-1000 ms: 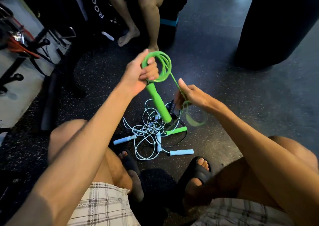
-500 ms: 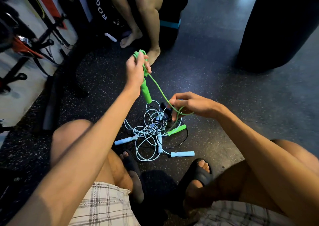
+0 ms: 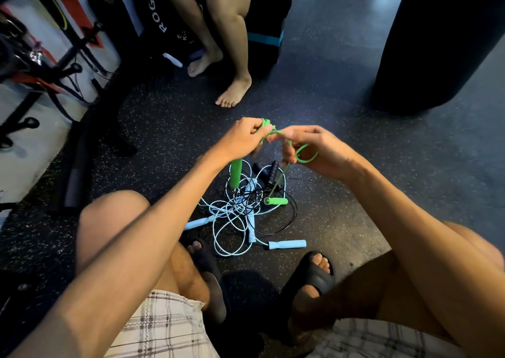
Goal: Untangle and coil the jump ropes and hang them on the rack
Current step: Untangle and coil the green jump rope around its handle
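Left hand grips the coiled green rope, right hand pinches its next loop, above the tangle on the floor. The far handle lies among those cords, so pulling could snag and tighten them.

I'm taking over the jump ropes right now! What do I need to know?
Left hand grips coils of the green rope, one green handle hanging below it.
Right hand pinches another loop of it.
Its other handle lies on the floor among the tangled light blue ropes and black rope.
Done: green partly coiled.
Left: finish it, untangle the rest, hang all.
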A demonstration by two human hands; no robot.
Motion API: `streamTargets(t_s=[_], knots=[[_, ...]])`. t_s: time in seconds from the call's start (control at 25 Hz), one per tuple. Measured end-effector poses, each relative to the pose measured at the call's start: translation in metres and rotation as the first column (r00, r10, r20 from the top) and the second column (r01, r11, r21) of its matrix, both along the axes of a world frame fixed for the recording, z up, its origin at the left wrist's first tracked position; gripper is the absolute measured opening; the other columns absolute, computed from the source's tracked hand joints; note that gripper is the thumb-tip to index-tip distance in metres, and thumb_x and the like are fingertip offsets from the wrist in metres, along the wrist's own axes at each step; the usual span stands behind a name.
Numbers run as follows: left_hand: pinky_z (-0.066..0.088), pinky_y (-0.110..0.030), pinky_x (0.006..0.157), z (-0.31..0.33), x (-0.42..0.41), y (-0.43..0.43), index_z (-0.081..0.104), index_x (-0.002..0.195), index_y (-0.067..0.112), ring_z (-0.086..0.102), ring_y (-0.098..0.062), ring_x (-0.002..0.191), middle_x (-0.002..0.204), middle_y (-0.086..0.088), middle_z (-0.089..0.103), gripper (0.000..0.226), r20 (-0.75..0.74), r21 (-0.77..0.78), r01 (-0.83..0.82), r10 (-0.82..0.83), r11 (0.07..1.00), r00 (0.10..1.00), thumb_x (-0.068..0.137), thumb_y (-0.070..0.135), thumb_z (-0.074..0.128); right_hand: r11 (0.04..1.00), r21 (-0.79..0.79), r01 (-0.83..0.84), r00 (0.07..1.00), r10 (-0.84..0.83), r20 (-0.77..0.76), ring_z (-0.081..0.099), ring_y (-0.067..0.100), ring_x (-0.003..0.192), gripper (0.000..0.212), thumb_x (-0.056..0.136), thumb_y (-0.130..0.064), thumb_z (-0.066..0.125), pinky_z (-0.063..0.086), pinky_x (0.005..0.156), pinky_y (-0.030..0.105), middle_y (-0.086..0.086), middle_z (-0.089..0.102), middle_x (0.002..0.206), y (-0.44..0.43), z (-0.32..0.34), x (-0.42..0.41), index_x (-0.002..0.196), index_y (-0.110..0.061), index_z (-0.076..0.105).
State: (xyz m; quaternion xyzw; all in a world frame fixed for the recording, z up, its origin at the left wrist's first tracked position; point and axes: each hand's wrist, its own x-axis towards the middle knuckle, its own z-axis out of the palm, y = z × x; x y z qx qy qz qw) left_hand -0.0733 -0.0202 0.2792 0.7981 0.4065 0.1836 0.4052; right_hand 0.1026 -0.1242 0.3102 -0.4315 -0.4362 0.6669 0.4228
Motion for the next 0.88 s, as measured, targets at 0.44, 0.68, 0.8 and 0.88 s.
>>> streamTargets(t_s=[0.44,0.68,0.8,0.88], knots=[[0.017,-0.025,0.043,0.033,-0.010,-0.011,0.047,0.061,0.010,0.018,-0.008,0.031,0.037,0.007,0.020,0.048,0.413,-0.640,0.327,-0.047,0.695,0.909,0.100,0.037,0.045,0.911,-0.154,0.384,0.923,-0.385,0.022,0.054,0.022,0.056,0.055,0.097,-0.056,0.045,0.046,0.055,0.028,0.014,0.063,0.070,0.013,-0.006,0.018,0.084,-0.006,0.065],[0.030,-0.022,0.038,0.033,-0.014,0.000,0.045,0.066,0.013,0.024,-0.007,0.028,0.036,0.009,0.024,0.041,0.534,-0.740,0.240,0.331,0.629,0.778,0.101,0.033,0.040,0.873,-0.196,0.447,0.894,-0.425,0.145,0.053,0.019,0.058,0.030,0.097,-0.039,0.057,0.036,0.051,0.025,0.015,0.068,0.080,0.019,-0.021,0.019,0.104,-0.011,0.051],[0.020,-0.020,0.037,0.033,-0.021,0.011,0.047,0.065,0.015,0.021,-0.004,0.026,0.034,0.010,0.023,0.043,0.628,-0.750,0.327,0.464,0.574,0.625,0.102,0.034,0.035,0.878,-0.137,0.458,0.859,-0.398,0.322,0.051,0.019,0.057,0.010,0.100,-0.019,0.056,0.035,0.046,0.022,0.015,0.065,0.082,0.016,-0.031,0.014,0.097,-0.014,0.048],[0.019,-0.021,0.040,0.033,-0.026,0.017,0.049,0.064,0.015,0.020,-0.005,0.028,0.036,0.010,0.024,0.046,0.662,-0.744,0.371,0.535,0.556,0.524,0.103,0.035,0.032,0.908,-0.071,0.412,0.835,-0.345,0.428,0.053,0.018,0.058,0.015,0.102,-0.023,0.053,0.037,0.049,0.023,0.012,0.064,0.078,0.014,-0.033,0.011,0.091,-0.013,0.053]])
